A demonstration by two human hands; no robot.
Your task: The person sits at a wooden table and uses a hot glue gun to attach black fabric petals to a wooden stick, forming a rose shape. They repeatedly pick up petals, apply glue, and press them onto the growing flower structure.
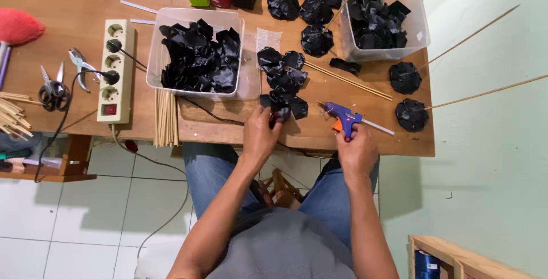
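My left hand point(260, 133) grips a black paper flower piece point(281, 113) at the table's front edge, just below a small pile of black petals point(282, 73). My right hand point(357, 150) holds a blue glue gun point(341, 116) by its handle, nozzle pointing left toward the black piece. A white glue stick pokes out of the gun's back end. Finished black flowers on thin wooden sticks point(412, 113) lie to the right of the gun.
A clear tub of black petals point(197, 56) sits left of my hands, another tub point(382, 19) at the back right. A power strip point(114, 71), scissors point(52, 91), pliers and bundles of wooden sticks point(166, 116) lie to the left. More black flowers point(302, 5) are at the back.
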